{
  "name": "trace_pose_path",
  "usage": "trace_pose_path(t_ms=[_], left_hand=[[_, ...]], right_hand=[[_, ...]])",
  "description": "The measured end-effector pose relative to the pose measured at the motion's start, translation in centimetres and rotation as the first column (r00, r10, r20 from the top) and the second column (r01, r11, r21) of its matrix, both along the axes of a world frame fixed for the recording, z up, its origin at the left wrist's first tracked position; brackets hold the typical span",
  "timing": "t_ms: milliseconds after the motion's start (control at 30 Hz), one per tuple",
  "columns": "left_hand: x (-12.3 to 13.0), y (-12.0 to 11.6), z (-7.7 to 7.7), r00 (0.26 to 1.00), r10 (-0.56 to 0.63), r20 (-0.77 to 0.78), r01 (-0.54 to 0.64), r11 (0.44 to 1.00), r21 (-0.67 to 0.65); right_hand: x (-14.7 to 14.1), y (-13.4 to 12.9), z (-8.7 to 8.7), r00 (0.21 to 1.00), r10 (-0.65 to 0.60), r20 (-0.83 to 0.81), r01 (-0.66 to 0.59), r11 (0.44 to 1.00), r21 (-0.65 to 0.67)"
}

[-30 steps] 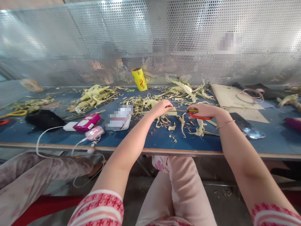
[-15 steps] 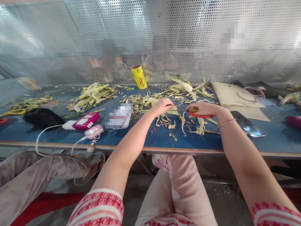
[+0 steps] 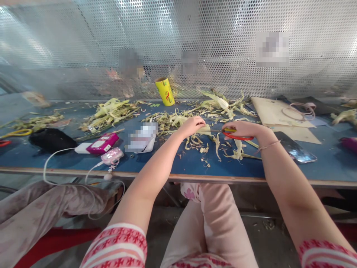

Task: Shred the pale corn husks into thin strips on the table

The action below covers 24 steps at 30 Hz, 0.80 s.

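Note:
My left hand (image 3: 193, 125) is closed on a pale plant strip (image 3: 205, 129) over the middle of the blue table. My right hand (image 3: 242, 130) is closed round red-and-yellow-handled scissors (image 3: 238, 137), whose blades point left toward the strip. Dry plant scraps (image 3: 205, 149) lie just below the hands, and a tangled heap of pale stems and leaves (image 3: 164, 119) is behind my left hand. More husk-like leaves (image 3: 220, 101) lie farther back.
A yellow roll (image 3: 165, 91) stands by the perforated metal screen (image 3: 195, 33). Left are a magenta box (image 3: 102, 143), cabled pink case (image 3: 112, 156) and black pouch (image 3: 52, 140). Right are a phone (image 3: 295, 147) and cardboard (image 3: 275, 111). A person's legs (image 3: 55, 201) show at left.
The person's legs at the left have shifted slightly. Both of my hands look almost unmoved, with the strip and the scissors still in them.

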State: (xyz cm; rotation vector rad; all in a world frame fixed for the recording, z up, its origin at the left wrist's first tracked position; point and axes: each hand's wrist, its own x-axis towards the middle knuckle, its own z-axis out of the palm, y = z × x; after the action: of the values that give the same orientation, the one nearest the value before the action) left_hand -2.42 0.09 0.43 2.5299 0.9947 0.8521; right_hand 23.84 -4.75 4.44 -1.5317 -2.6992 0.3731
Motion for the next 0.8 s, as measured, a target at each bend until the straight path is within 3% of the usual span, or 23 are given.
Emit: trace_pose_path(t_ms=[800], left_hand=[[0.36, -0.16, -0.2, 0.999, -0.024, 0.028, 0.024, 1.0, -0.017]], right_hand=[[-0.18, -0.16, 0.19, 1.0, -0.026, -0.002, 0.026, 0.999, -0.042]])
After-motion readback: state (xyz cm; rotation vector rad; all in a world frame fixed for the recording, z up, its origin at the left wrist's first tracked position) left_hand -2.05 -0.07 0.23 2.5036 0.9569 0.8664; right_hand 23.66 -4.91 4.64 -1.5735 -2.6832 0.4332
